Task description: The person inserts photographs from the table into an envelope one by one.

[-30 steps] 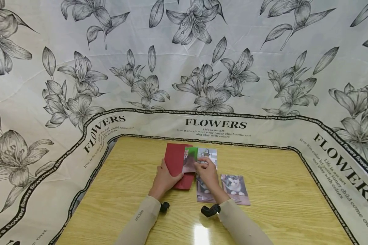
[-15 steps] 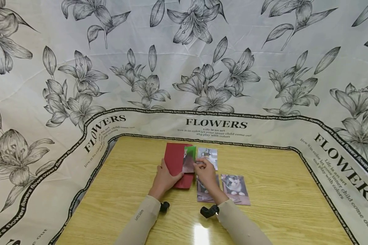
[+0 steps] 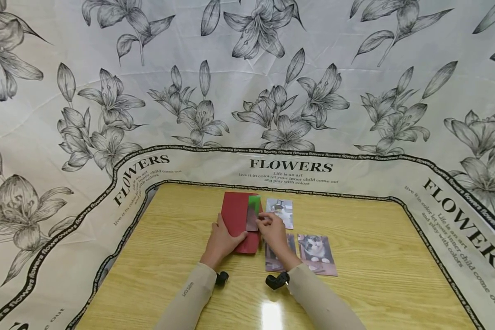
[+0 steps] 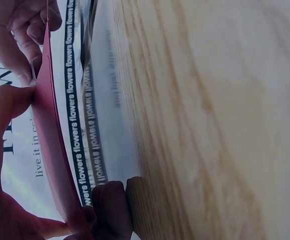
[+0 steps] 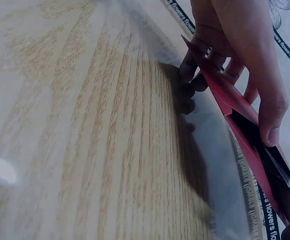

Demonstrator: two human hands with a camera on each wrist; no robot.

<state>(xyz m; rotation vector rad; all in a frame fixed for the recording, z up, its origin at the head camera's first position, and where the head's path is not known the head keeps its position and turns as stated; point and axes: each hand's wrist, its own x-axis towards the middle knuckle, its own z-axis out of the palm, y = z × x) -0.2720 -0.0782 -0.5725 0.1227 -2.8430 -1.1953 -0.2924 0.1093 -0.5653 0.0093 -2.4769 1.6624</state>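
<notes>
My left hand [image 3: 222, 240] holds a red envelope [image 3: 233, 213] up off the table, its thumb on the near face and its other fingers behind. In the right wrist view the mouth of the envelope [image 5: 220, 92] gapes beside the thumb. A photo card [image 3: 253, 215], green at the top and brownish below, stands partly inside that mouth. With thumb and fingertips my right hand [image 3: 273, 231] pinches the card's right edge. The left wrist view catches the envelope [image 4: 55, 145] nearly edge-on, with the right hand [image 4: 22, 30] at its far end.
Right of the envelope lies a pale photo card [image 3: 281, 213]. Closer to me is a cat photo [image 3: 316, 255]; beside it another photo [image 3: 274, 262] is partly covered by the right hand. A flower-printed cloth [image 3: 290, 167] borders the wooden table [image 3: 367, 266].
The right hand has moved left with the photo card, and less of the card shows outside the envelope. The left hand and the photos on the table have stayed put.
</notes>
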